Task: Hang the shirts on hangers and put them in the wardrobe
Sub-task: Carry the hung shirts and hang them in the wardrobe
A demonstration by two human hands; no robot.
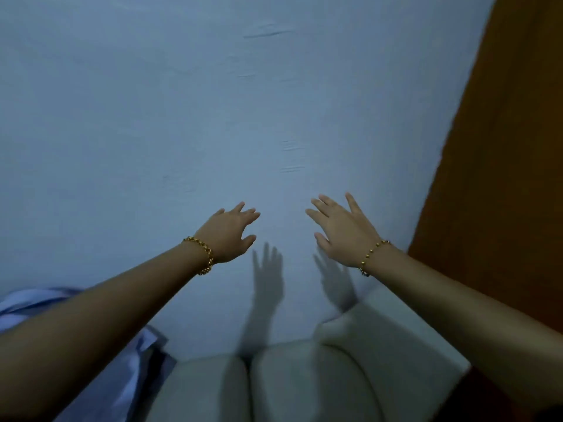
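Two hands are raised in front of a pale blue wall (pixel 182 117). Neither holds anything. The left hand (pixel 227 236) has its fingers loosely spread and slightly bent. The right hand (pixel 341 231) has its fingers straight and fanned apart. Whether any fingertip touches the wall cannot be told.

Two gold bracelets show, one on each wrist: a chain bracelet (pixel 202 254) on the left and a bead bracelet (pixel 373 254) on the right. Two hand shadows (pixel 268 275) fall on the wall just below the hands.

One shirt (pixel 128 379), pale lavender-blue, lies crumpled at the lower left, partly hidden under the left forearm and well apart from both hands. Beside it, against the wall, stands one white sofa (pixel 396 336) with two cushions (pixel 304 382) side by side, touching along a seam.

One orange-brown panel (pixel 502 147) fills the right edge, meeting the wall. Whether it is a door, curtain or wardrobe side cannot be told.
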